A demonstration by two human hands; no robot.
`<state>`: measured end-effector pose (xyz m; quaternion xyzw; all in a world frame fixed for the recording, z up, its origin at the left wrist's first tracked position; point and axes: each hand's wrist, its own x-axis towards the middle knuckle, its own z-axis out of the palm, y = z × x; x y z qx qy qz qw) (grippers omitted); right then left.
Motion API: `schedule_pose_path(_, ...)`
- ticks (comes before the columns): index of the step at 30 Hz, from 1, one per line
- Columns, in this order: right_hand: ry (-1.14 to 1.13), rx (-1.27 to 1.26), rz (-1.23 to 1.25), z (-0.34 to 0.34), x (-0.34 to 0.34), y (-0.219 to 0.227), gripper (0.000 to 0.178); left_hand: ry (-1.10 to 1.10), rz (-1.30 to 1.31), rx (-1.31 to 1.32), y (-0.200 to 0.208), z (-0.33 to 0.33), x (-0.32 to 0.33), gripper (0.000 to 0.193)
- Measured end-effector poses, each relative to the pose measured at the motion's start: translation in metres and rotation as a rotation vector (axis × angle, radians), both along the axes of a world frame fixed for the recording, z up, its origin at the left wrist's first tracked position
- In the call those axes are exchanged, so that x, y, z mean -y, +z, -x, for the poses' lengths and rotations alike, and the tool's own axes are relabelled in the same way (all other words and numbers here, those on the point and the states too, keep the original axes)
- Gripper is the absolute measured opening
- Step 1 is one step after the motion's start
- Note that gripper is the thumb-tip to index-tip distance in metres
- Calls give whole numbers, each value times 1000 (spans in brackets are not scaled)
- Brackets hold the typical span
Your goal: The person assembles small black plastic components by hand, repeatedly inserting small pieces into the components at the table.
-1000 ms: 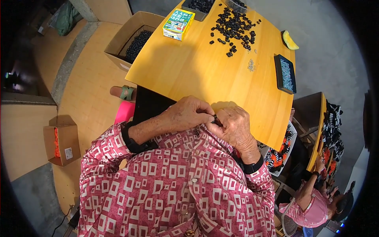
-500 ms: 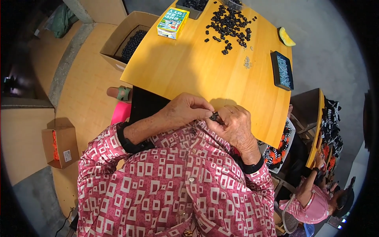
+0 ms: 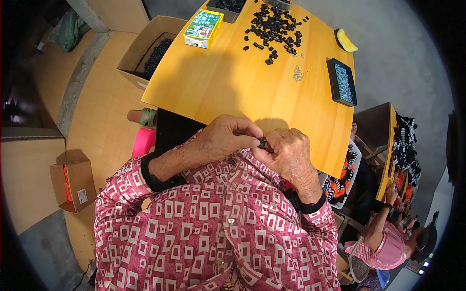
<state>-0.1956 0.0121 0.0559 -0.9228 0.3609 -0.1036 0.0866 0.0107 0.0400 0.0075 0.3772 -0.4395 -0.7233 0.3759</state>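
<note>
Close to my body, at the near edge of the wooden table (image 3: 194, 82), both hands meet around a small black part (image 3: 262, 142). My right hand (image 3: 291, 153) is closed, gripping it between thumb and curled fingers. From the other side, the thumb and forefinger of my left hand (image 3: 224, 137) pinch at its end. Fingers cover most of the part, so its full shape is hidden. Many similar small black parts (image 3: 274, 24) lie in a loose heap at the table's far side. Small silvery pieces (image 3: 297, 73) lie nearer to me.
A black tray (image 3: 335, 94) of small silvery pieces and a melon slice (image 3: 345, 40) are at the right. A yellow-green carton (image 3: 204, 29) stands far left, beside a dark tray (image 3: 222, 15). Cardboard boxes (image 3: 83, 177) stand left; a co-worker (image 3: 383, 242) sits lower right.
The whole scene has shifted slightly left and up at the table as the view moved. Both hands stay together on the small black part, which has turned slightly.
</note>
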Motion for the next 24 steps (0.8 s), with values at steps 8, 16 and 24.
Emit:
schedule_pose_path(8,29,-7,18,-2,-7,-3,32,-124,91,335,4,-1,1,19)
schedule_pose_path(16,55,13,-38,0,-6,-10,34,-56,18,245,-4,2,-2,18)
schedule_pose_path(24,34,45,-105,6,-3,6,33,-11,-53,29,-10,0,1,18)
